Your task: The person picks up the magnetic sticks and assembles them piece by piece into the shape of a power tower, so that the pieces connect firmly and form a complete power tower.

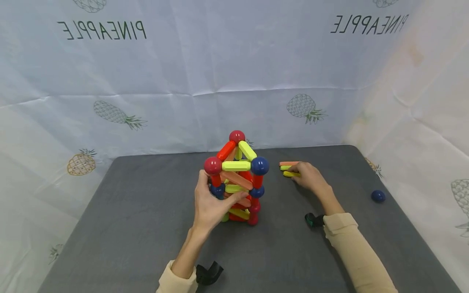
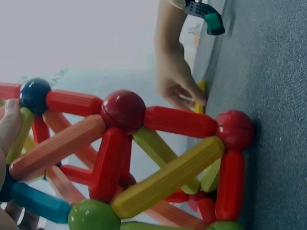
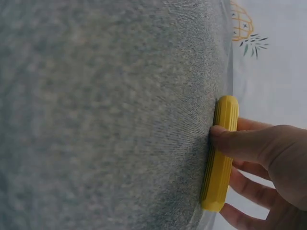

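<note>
A tall tower of ball-and-stick building pieces [image 1: 236,166] stands upright on the grey table. Red, yellow, orange and blue sticks join its red, blue and green balls, and a red ball [image 1: 237,136] tops it. My left hand [image 1: 212,205] grips the tower's middle from the left, thumb across the front; its other fingers are mostly hidden behind. Over to the right, my right hand [image 1: 309,177] pinches a yellow stick [image 3: 220,153] between thumb and fingers. In the right wrist view that stick lies at the table surface.
Beyond the held stick lie an orange stick [image 1: 288,163] and a yellow-green stick [image 1: 285,167] side by side. A loose blue ball [image 1: 378,196] sits near the table's right edge. White cloth printed with pineapples [image 1: 220,69] hangs behind the grey table [image 1: 146,228] and at its sides.
</note>
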Motion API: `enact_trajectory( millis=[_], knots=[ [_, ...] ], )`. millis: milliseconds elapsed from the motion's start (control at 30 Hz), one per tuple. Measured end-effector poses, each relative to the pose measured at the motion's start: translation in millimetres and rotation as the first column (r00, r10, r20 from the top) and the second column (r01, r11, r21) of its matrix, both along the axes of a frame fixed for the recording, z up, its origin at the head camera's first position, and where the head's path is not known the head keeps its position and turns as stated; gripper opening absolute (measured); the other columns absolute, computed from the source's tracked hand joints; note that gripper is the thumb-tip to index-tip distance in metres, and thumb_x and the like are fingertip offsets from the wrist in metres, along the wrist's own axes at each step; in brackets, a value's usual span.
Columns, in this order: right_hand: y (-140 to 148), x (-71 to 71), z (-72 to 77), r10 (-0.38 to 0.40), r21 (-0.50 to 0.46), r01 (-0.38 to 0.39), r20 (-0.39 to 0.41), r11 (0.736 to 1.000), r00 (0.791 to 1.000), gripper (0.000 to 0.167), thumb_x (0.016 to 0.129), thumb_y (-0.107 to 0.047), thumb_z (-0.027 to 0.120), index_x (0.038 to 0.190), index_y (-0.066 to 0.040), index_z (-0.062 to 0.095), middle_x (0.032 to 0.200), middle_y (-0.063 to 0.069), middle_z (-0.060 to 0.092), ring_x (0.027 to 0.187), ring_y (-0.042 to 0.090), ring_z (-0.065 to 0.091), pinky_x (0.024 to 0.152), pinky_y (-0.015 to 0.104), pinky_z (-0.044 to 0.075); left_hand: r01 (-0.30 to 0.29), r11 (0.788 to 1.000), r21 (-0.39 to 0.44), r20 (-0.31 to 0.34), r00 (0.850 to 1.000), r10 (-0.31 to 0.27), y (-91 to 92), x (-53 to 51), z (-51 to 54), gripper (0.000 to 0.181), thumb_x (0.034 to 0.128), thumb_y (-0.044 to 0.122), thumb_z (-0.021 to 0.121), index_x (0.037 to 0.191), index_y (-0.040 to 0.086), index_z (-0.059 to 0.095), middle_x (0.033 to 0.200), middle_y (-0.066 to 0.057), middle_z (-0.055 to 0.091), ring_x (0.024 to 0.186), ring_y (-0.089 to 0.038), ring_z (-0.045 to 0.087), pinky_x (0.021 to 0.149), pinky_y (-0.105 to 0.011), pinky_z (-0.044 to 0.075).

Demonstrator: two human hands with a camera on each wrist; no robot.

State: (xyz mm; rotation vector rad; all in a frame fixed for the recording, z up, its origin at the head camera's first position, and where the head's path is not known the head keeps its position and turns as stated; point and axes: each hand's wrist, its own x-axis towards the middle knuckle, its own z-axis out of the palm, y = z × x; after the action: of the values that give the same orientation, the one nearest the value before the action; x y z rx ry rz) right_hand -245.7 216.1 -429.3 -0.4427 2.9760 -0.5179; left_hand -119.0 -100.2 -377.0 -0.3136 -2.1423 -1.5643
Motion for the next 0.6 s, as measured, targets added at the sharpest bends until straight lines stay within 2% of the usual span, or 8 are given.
enact_trajectory(
  millis=[67, 133, 200, 267, 367, 467, 533, 600],
  knots=[
    [0, 1.9, 1.5, -0.021, -0.002, 0.021, 0.002, 1.0, 1.0, 0.032, 0.093, -0.004, 0.072, 0.124, 0.001, 0.071, 0.128, 0.025, 0.069, 0.116, 0.044, 0.064, 0.096, 0.058, 0.053, 0.018, 1.0, -0.004, 0.005, 1.0, -0.018, -1.6, -0.2, -1.5, 0.072, 0.0742, 0.028, 0.092, 0.126, 0.006, 0.049, 0.12, -0.004, 0.065, 0.112, -0.014, 0.061, 0.093, -0.036, 0.053],
    [0, 4.7, 6.1, -0.022, -0.041, 0.02, -0.034, 0.999, 0.999, 0.032, 0.093, -0.007, 0.073, 0.124, 0.0, 0.071, 0.122, 0.024, 0.071, 0.108, 0.041, 0.067, 0.09, 0.056, 0.055, 0.032, 0.999, -0.012, 0.004, 0.999, -0.032, -3.3, -0.6, -3.2, 0.07, 0.0745, 0.026, 0.092, 0.126, 0.006, 0.049, 0.121, -0.004, 0.065, 0.112, -0.014, 0.061, 0.093, -0.035, 0.053],
    [-2, 8.1, 16.9, -0.002, -0.112, -0.009, -0.1, 0.994, 0.995, 0.032, 0.092, -0.008, 0.074, 0.123, 0.0, 0.072, 0.116, 0.023, 0.073, 0.1, 0.038, 0.068, 0.084, 0.053, 0.056, 0.043, 0.999, -0.019, -0.001, 0.999, -0.043, -4.7, -0.9, -4.6, 0.069, 0.0745, 0.024, 0.092, 0.126, 0.006, 0.049, 0.121, -0.004, 0.065, 0.112, -0.014, 0.061, 0.093, -0.034, 0.053],
    [-8, 12.7, 34.8, 0.019, -0.22, -0.06, -0.186, 0.974, 0.982, 0.031, 0.091, -0.007, 0.075, 0.121, 0.001, 0.073, 0.109, 0.023, 0.074, 0.092, 0.036, 0.069, 0.079, 0.052, 0.057, 0.055, 0.998, -0.021, -0.011, 0.998, -0.055, -6.0, -1.8, -6.1, 0.068, 0.0746, 0.022, 0.091, 0.125, 0.005, 0.049, 0.121, -0.004, 0.066, 0.113, -0.014, 0.061, 0.093, -0.034, 0.053],
    [-21, 23.5, 72.5, 0.031, -0.347, -0.145, -0.316, 0.927, 0.948, 0.032, 0.089, -0.006, 0.077, 0.12, -0.001, 0.074, 0.103, 0.02, 0.074, 0.086, 0.031, 0.069, 0.077, 0.049, 0.058, 0.066, 0.998, -0.025, -0.02, 0.998, -0.066, -7.2, -2.7, -7.8, 0.068, 0.0744, 0.02, 0.091, 0.125, 0.006, 0.049, 0.121, -0.003, 0.066, 0.113, -0.015, 0.061, 0.094, -0.035, 0.053],
    [-39, 38.8, 113.9, 0.002, -0.436, -0.211, -0.433, 0.875, 0.901, 0.035, 0.087, -0.006, 0.08, 0.122, -0.005, 0.074, 0.098, 0.016, 0.074, 0.082, 0.021, 0.067, 0.078, 0.036, 0.06, 0.073, 0.997, -0.028, -0.025, 0.997, -0.074, -7.2, -3.7, -8.6, 0.068, 0.0743, 0.02, 0.091, 0.126, 0.007, 0.048, 0.122, -0.002, 0.066, 0.114, -0.014, 0.061, 0.096, -0.035, 0.053],
    [-52, 49.7, 139.7, -0.018, -0.5, -0.264, -0.49, 0.825, 0.872, 0.037, 0.085, -0.004, 0.081, 0.121, -0.007, 0.075, 0.094, 0.011, 0.072, 0.08, 0.014, 0.063, 0.078, 0.024, 0.058, 0.08, 0.996, -0.028, -0.027, 0.996, -0.081, -6.6, -3.9, -8.2, 0.069, 0.0744, 0.02, 0.091, 0.128, 0.007, 0.048, 0.123, -0.002, 0.066, 0.115, -0.014, 0.061, 0.097, -0.035, 0.053],
    [-64, 60.3, 161.9, -0.025, -0.563, -0.334, -0.535, 0.756, 0.845, 0.039, 0.082, 0.001, 0.081, 0.12, -0.006, 0.075, 0.092, 0.007, 0.071, 0.078, 0.01, 0.062, 0.078, 0.017, 0.056, 0.088, 0.996, -0.028, -0.035, 0.995, -0.089, -5.9, -4.1, -8.1, 0.07, 0.0746, 0.02, 0.09, 0.128, 0.006, 0.048, 0.123, -0.002, 0.066, 0.115, -0.015, 0.062, 0.096, -0.035, 0.054]
  ],
)
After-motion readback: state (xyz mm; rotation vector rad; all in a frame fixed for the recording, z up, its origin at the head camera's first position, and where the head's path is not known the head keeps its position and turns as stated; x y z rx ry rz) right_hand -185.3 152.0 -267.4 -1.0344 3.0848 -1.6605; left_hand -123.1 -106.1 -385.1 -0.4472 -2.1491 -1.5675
